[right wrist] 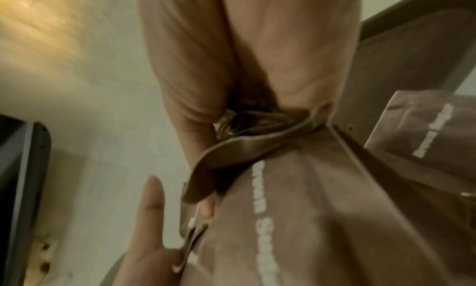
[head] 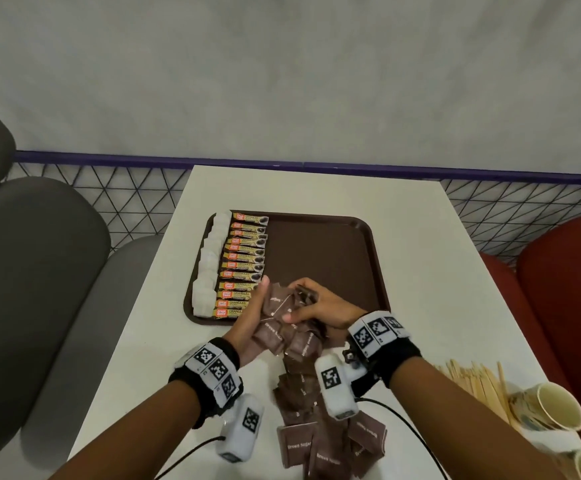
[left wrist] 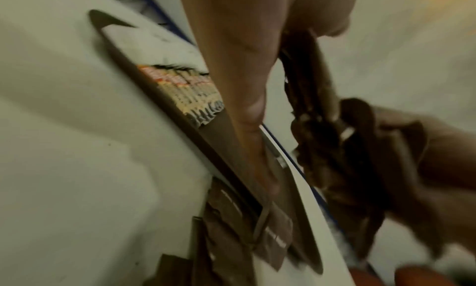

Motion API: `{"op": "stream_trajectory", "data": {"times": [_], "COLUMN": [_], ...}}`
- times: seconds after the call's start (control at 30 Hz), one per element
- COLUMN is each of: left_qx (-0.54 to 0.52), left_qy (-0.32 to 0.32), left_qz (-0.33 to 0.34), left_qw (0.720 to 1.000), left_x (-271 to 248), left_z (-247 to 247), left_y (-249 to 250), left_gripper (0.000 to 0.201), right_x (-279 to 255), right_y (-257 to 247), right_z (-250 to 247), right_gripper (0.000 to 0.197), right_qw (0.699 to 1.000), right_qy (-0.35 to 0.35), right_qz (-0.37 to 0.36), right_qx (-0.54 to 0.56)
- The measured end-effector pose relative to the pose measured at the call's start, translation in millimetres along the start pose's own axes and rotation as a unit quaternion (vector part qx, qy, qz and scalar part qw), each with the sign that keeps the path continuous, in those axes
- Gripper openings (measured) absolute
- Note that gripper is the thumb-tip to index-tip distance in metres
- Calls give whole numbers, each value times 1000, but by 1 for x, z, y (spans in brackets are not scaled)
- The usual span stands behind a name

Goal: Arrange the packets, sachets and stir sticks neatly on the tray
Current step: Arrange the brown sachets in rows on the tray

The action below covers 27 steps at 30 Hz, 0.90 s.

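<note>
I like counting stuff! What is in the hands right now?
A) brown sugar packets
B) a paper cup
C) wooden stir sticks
A: both the left hand and the right hand grip a bunch of brown sugar packets at the tray's near edge.

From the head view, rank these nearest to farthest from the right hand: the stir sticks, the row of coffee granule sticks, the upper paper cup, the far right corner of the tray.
From the right hand:
1. Row of coffee granule sticks, on the tray's left part, just left of the hands.
2. Far right corner of the tray, ahead and slightly right.
3. Stir sticks, piled at the table's near right edge.
4. Upper paper cup, just beyond the sticks, rightmost.
</note>
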State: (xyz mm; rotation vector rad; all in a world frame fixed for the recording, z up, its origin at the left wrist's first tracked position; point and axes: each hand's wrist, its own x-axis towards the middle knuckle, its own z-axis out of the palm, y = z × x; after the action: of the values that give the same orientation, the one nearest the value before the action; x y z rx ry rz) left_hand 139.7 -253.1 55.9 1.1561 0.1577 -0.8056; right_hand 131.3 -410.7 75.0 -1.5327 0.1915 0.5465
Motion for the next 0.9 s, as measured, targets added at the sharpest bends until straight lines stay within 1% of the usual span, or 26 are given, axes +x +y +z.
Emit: {"op": "stream_trajectory", "data": {"times": [0.1,0.17,0.23,0.27,0.33,0.4,0.47,0.5,0.57,0.6,0.63,0.67,0.7,0.77,0.83,0.9], "left_qx": [-58,-64,-70,-74,-73,-60,-53,-52,-50,-53,-54,-50,-46,-46,-44,-44], "left_qy": [-31,-30,-21,-24,-26,-21,-15,-11,5,14,24,32,39,43,35,24], "left_qz": [-28,-35,-50,-57,-67,-64,-62,-61,-55,-53,-51,-48,-46,-44,-42,-45], "left_qw": [997,997,996,995,995,996,997,997,997,997,997,997,997,997,998,998], "left_x": [-3,-2,0,0,-2,-3,-5,-6,-6,-6,-6,-6,-7,-8,-10,-14], "left_z": [-5,-12,-17,-19,-22,-25,-30,-32,-35,-37,-39,-41,-43,-48,-51,-50], "left_y": [0,-3,-5,-7,-10,-12,-16,-17,-20,-21,-22,-23,-24,-24,-25,-25], "left_gripper": [40,40,41,39,40,42,43,41,32,27,25,25,24,22,21,22], "right_x": [9,16,19,20,18,15,15,14,15,15,16,16,16,13,7,4], "right_y": [5,11,20,23,24,24,26,25,24,24,24,23,24,28,37,47], "right_z": [14,23,32,36,44,50,51,51,52,52,52,52,51,46,43,41], "right_gripper": [48,50,54,61,84,102,109,109,103,95,84,71,59,44,34,28], "right_qw": [998,997,989,979,961,963,973,980,995,999,998,995,994,994,995,995], "right_qy": [46,48,54,66,73,45,28,29,33,39,53,71,87,101,94,94], "right_qz": [-36,-53,-61,-56,-32,-11,0,1,2,-5,-15,-24,-32,-39,-39,-32], "right_qx": [-4,-37,-126,-184,-265,-264,-229,-195,-90,-27,28,60,61,13,-24,-21]}}
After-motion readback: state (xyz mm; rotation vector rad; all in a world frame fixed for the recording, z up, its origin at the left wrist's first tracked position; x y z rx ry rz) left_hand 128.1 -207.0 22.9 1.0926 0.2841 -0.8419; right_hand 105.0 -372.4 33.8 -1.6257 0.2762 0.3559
